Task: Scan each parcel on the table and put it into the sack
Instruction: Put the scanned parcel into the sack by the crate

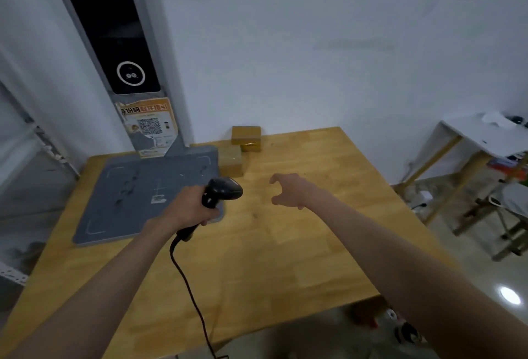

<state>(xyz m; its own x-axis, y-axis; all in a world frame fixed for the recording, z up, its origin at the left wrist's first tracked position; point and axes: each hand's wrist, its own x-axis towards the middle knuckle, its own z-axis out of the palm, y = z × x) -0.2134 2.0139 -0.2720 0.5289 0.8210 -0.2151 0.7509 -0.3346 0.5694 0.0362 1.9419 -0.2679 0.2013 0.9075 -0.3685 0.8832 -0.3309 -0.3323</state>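
Gripping the black scanner (221, 193) in the left hand (188, 210), fingers wrapped round its handle, cable trailing off the bench (300, 244) edge. Reaching forward with the right hand (291, 191), grip released, fingers spread and holding nothing. Hovering short of the brown parcels (240, 147) clustered at the far edge, beside the grey scanning platform (137, 196). Judging by this, fetching the next parcel for scanning. Needing to close on the nearest one and bring it under the scanner. Seeing no sack.
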